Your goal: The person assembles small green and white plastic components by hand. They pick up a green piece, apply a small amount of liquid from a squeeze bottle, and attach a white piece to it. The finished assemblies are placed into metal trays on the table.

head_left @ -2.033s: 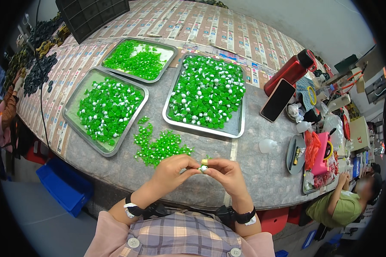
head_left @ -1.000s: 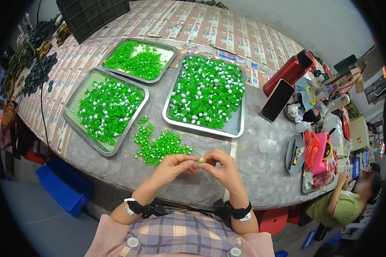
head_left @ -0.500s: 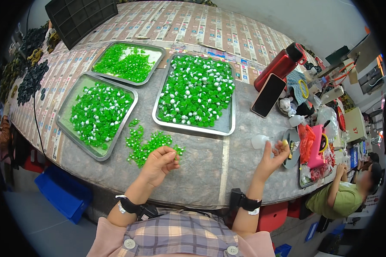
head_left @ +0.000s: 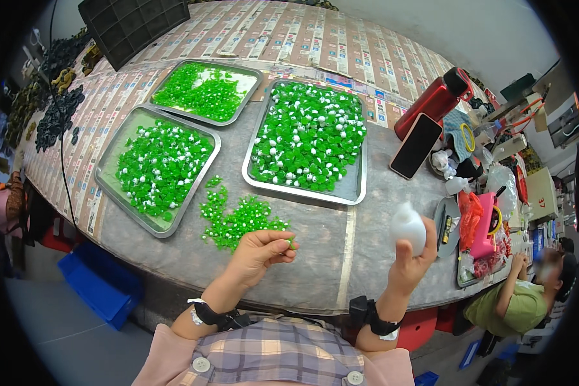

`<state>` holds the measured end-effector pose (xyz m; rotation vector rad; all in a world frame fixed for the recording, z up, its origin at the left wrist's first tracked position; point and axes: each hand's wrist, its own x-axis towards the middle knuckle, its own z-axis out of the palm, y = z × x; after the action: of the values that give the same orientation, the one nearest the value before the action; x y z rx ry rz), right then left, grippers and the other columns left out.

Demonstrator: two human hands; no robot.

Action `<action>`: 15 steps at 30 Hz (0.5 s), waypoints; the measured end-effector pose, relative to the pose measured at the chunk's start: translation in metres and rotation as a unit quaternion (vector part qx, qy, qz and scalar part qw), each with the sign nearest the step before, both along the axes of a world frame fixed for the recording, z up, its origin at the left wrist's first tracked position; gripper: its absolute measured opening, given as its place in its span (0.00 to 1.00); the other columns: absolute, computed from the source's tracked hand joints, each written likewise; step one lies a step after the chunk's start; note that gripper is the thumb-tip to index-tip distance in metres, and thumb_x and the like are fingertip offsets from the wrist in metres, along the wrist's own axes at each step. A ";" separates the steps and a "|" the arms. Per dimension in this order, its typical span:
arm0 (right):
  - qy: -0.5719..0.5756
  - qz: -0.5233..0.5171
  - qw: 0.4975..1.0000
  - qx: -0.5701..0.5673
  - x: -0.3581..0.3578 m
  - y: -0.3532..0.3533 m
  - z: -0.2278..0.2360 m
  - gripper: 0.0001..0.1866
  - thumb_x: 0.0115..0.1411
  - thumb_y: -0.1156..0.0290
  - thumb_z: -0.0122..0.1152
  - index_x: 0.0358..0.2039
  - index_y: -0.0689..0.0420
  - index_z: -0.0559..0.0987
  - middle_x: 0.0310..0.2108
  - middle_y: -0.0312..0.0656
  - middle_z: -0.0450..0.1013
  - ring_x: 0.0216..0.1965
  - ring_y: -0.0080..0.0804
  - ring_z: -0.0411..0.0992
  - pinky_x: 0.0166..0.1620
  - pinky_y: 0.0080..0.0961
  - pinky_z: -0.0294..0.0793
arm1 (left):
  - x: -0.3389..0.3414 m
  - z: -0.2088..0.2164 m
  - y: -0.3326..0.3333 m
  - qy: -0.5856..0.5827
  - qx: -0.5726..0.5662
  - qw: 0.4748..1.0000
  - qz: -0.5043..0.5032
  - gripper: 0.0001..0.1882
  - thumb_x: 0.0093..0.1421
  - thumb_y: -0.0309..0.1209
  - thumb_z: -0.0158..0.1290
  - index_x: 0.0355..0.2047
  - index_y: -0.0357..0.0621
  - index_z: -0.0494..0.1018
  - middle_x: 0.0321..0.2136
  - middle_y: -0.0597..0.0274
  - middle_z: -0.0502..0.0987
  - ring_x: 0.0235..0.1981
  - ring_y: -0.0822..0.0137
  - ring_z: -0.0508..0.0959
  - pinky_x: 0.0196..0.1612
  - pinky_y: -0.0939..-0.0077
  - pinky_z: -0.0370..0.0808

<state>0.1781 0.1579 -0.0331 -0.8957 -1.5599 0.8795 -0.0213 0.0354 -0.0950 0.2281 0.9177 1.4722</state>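
My left hand pinches a small green plastic piece between thumb and fingertips. Just beyond it lies a loose pile of small green pieces with white dots on the grey table cover. In my right hand a whitish translucent squeeze bottle is raised above the table, fingers and thumb wrapped round its lower part. Its tip points away from me. Two metal trays, one at centre and one at left, hold green pieces with white balls.
A third tray holds green pieces behind the left one. To the right stand a red flask, a phone, a small white bottle, a grey dish and a pink container. A person in green sits beyond.
My right hand has closed on the squeeze bottle and lifted it off the table. My left hand has shifted slightly right, and the green piece now shows at its fingertips.
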 end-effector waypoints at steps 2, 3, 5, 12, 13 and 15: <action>0.057 0.014 0.998 -0.008 -0.008 -0.011 0.006 0.28 0.36 0.55 0.68 0.32 0.60 0.67 0.26 0.35 0.63 0.28 0.20 0.62 0.31 0.14 0.62 | 0.001 0.004 0.001 0.002 -0.005 1.000 0.000 0.08 0.51 0.25 0.50 0.33 0.38 0.70 0.26 0.57 0.74 0.25 0.70 0.75 0.29 0.79 0.74; 0.085 0.022 0.996 -0.012 -0.014 -0.018 0.011 0.28 0.35 0.55 0.69 0.31 0.59 0.67 0.25 0.34 0.63 0.28 0.21 0.62 0.31 0.15 0.62 | 0.002 0.005 0.000 0.001 -0.001 1.000 0.000 0.08 0.51 0.25 0.50 0.32 0.38 0.70 0.26 0.57 0.74 0.25 0.70 0.75 0.30 0.79 0.74; 0.132 0.037 0.990 -0.044 -0.030 -0.029 0.015 0.27 0.33 0.57 0.70 0.29 0.58 0.67 0.24 0.33 0.61 0.26 0.21 0.60 0.30 0.16 0.60 | 0.002 0.004 0.000 0.000 0.008 1.000 0.001 0.06 0.51 0.25 0.50 0.31 0.38 0.70 0.25 0.57 0.74 0.25 0.70 0.75 0.30 0.78 0.74; 0.048 0.080 0.992 0.089 -0.044 -0.038 -0.007 0.27 0.33 0.57 0.70 0.29 0.58 0.68 0.23 0.35 0.64 0.21 0.24 0.61 0.25 0.20 0.60 | 0.003 0.004 0.000 -0.012 0.023 1.000 0.002 0.04 0.50 0.25 0.51 0.27 0.39 0.68 0.24 0.58 0.74 0.23 0.70 0.74 0.29 0.78 0.74; 0.045 0.075 0.991 0.097 -0.046 -0.039 -0.009 0.27 0.33 0.57 0.70 0.29 0.58 0.68 0.23 0.36 0.64 0.21 0.25 0.61 0.25 0.20 0.61 | 0.003 0.005 0.000 -0.013 0.024 1.000 0.003 0.04 0.50 0.25 0.51 0.27 0.39 0.68 0.24 0.58 0.74 0.23 0.70 0.74 0.29 0.78 0.74; 0.037 0.067 0.991 0.113 -0.049 -0.039 -0.012 0.27 0.34 0.57 0.70 0.29 0.58 0.68 0.22 0.36 0.64 0.21 0.27 0.62 0.25 0.22 0.62 | 0.004 0.005 -0.001 -0.012 0.025 1.000 0.004 0.04 0.50 0.25 0.51 0.26 0.39 0.68 0.24 0.58 0.74 0.23 0.71 0.74 0.29 0.78 0.74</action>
<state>0.1288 0.1187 -0.0453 -0.5963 -1.6309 0.8018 -0.0177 0.0348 -0.0898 0.2432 0.8634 1.5030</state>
